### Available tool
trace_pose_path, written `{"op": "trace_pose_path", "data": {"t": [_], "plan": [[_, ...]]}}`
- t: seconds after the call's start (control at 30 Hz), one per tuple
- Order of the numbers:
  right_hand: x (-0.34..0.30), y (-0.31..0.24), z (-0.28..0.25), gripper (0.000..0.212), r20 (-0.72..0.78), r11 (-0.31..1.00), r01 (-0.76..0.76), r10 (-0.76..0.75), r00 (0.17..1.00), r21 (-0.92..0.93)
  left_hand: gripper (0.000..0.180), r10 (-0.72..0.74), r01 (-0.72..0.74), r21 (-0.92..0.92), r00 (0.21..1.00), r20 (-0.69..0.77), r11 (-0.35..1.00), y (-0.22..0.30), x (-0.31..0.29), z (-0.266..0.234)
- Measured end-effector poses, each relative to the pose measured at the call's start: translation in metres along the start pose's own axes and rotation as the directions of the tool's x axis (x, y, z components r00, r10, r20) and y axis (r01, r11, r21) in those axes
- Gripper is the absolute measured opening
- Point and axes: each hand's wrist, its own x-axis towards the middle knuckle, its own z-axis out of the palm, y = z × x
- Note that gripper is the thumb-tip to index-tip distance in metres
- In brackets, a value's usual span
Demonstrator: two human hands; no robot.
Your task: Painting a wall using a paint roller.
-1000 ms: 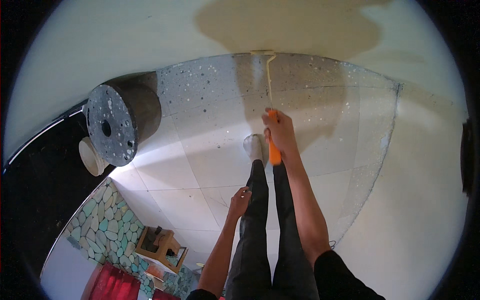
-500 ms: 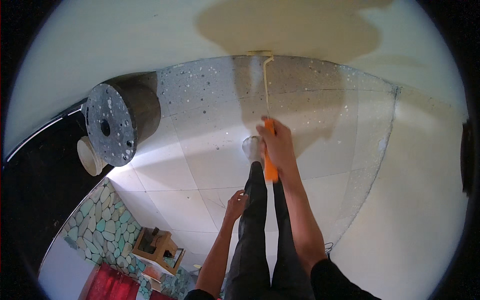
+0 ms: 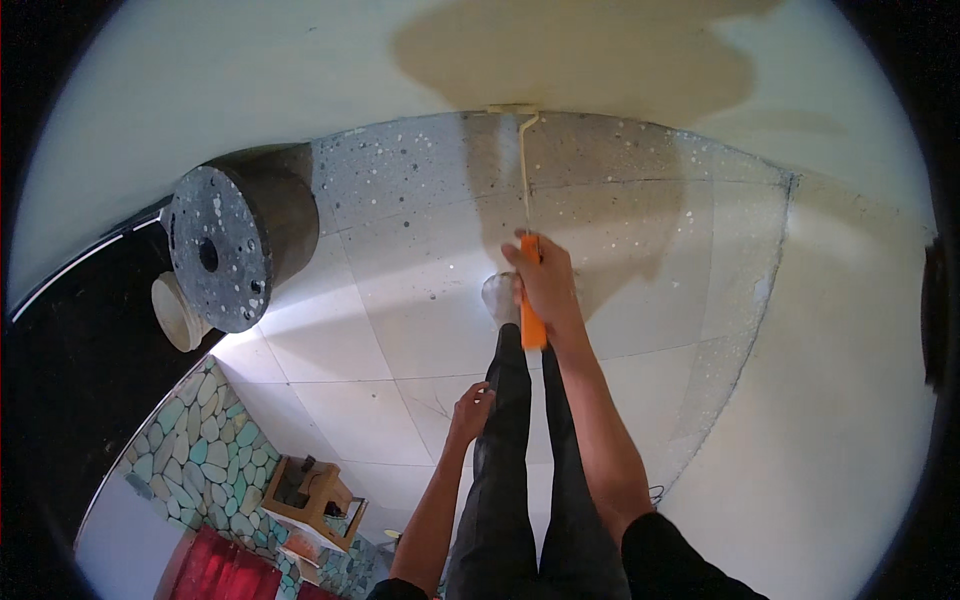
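A paint roller with an orange handle (image 3: 533, 315) and a thin bent wire frame is in my right hand (image 3: 550, 285). Its fingers are wrapped round the grip. The narrow roller head (image 3: 512, 108) lies across the foot of the pale wall (image 3: 300, 70), right where it meets the floor. My left hand (image 3: 472, 412) hangs beside my left thigh, its fingers loosely bent and apart, with nothing visible in it.
Paint spots dot the tiled floor (image 3: 400, 190) along the wall. To the left stand a large grey speckled drum (image 3: 225, 285) and a white bucket (image 3: 178, 315). A wooden stool (image 3: 310, 500) with dark items sits lower left, near pebble-patterned flooring (image 3: 200, 440) and red cloth (image 3: 225, 565).
My right hand and the roller have shifted slightly left, and the handle's lower end has moved a little farther away from me. My left hand stays beside my thigh.
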Motion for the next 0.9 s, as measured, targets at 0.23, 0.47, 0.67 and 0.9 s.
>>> {"op": "trace_pose_path", "data": {"t": [0.23,0.47,0.67,0.9], "plan": [[0.051,0.029,-0.029,0.045,-0.003,0.996,0.035,-0.035,0.999,0.084,0.035,0.096,-0.096,-0.039,0.995,-0.010,0.995,-0.012,0.008,0.007],[-0.038,0.016,-0.063,0.049,-0.013,0.999,-0.029,0.030,0.999,0.032,0.036,0.061,-0.061,-0.028,0.998,0.018,0.998,-0.017,-0.001,-0.009],[0.045,0.018,-0.091,0.049,-0.015,0.998,0.022,-0.023,1.000,-0.050,0.034,0.142,-0.141,0.040,0.990,-0.012,0.989,-0.003,0.009,0.006],[-0.010,0.037,-0.083,0.045,-0.012,0.999,0.045,-0.045,0.999,0.030,0.034,0.088,-0.088,0.047,0.996,0.002,0.995,-0.023,0.010,-0.006]]}}
